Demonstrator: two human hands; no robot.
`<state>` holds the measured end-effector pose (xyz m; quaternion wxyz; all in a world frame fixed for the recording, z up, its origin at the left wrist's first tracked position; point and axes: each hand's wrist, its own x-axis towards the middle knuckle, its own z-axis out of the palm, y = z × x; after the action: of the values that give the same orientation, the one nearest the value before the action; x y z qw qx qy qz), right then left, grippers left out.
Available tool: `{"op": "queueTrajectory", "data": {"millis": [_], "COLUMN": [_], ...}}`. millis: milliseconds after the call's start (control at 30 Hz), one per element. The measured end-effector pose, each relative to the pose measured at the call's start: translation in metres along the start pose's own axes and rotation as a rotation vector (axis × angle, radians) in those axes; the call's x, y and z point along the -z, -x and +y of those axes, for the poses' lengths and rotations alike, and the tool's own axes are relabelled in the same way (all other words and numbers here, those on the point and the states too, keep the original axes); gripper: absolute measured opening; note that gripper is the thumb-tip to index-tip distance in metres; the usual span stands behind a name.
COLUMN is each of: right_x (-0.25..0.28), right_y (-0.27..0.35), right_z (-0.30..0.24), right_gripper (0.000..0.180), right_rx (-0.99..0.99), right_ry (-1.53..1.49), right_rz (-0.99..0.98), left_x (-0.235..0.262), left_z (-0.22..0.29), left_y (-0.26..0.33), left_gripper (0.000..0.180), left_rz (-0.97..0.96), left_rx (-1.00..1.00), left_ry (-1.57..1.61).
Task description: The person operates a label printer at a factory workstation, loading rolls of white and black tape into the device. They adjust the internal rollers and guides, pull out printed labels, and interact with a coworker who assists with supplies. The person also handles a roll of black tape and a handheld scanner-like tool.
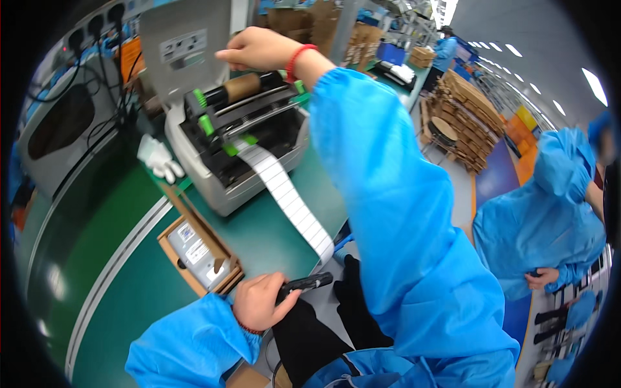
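My right hand (262,50) is raised over the label printer (236,187), fingers curled at the right edge of its upright grey lid (184,48). Inside the printer, a brown roll (242,88) lies between green-ended holders. A strip of white labels (291,204) runs out of the front and hangs over the bench edge. Low in the view, my left hand (259,301) is closed around a black pen-shaped tool (307,284) that points right; its exact kind is unclear. Beside that hand, an open cardboard box (187,275) holds a grey labelled device (197,254).
White gloves (160,158) lie left of the printer on the green bench (129,310). Black plugs and cables (116,58) hang at upper left. A person in blue (543,213) is close on the right. Stacked flat cardboard (462,116) stands behind.
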<state>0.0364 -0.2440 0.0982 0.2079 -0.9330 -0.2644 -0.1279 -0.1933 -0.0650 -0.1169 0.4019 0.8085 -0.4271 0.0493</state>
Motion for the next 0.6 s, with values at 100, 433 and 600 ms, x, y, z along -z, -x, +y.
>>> {"op": "queueTrajectory", "data": {"millis": [100,433,600], "right_x": [0.007,0.002,0.004], "right_y": [-0.007,0.017,0.050], "right_z": [0.008,0.020,0.024], "right_gripper": [0.041,0.029,0.024], "right_rx": [-0.112,0.111,0.355], "right_ry": [-0.078,0.053,0.301], "right_rz": [-0.093,-0.088,0.352], "left_x": [-0.007,0.002,0.000], "left_z": [0.003,0.003,0.004], "left_y": [-0.002,-0.006,-0.005], "left_gripper": [0.023,0.024,0.023], "left_rz": [0.013,-0.023,0.006], "left_rx": [-0.022,-0.061,-0.085], "left_ry": [0.022,-0.015,-0.022]}}
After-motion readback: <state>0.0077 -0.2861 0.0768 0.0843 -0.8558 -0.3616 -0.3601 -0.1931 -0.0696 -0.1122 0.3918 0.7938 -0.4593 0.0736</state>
